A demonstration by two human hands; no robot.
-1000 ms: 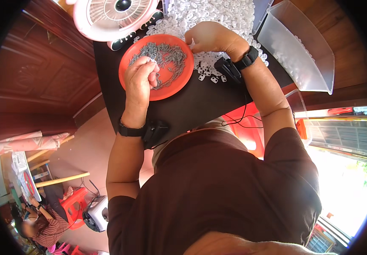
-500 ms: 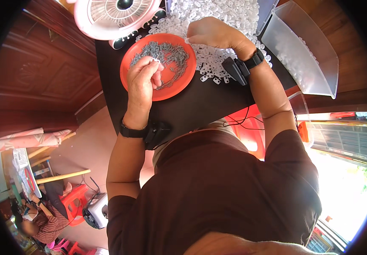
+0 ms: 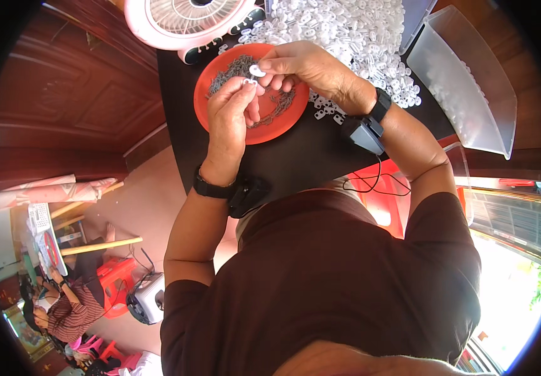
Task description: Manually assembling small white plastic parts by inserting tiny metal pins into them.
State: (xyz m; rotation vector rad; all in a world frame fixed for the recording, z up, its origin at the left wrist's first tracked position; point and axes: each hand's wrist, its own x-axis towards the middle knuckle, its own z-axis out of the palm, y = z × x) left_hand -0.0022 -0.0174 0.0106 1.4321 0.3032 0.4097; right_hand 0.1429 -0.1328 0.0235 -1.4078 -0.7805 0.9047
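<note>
Over a round orange-red plate [image 3: 271, 132], both my hands meet with fingers pinched. My left hand [image 3: 226, 119] grips a small white plastic piece [image 3: 250, 81] between thumb and fingertips. Just above it, my right hand [image 3: 313, 67] pinches a small white oval plastic tab [image 3: 257, 71], very close to the left hand's piece. Whether the two pieces touch is too small to tell. Many small grey screw-like pieces [image 3: 228, 72] lie in the plate beneath, partly hidden by my hands. Right of the plate a large heap of white plastic tabs [image 3: 361, 47] covers the black table.
A pink-rimmed fan [image 3: 189, 25] stands at the table's far left. At the right edge is a translucent bin [image 3: 471, 94] with white pieces inside. Black devices are strapped to both wrists, with a cable hanging from the right one. Another person [image 3: 73, 313] sits at the lower left.
My right hand has moved left and down from the heap to my left hand, now showing a white tab. The whole view has shifted slightly, with the plate farther right.
</note>
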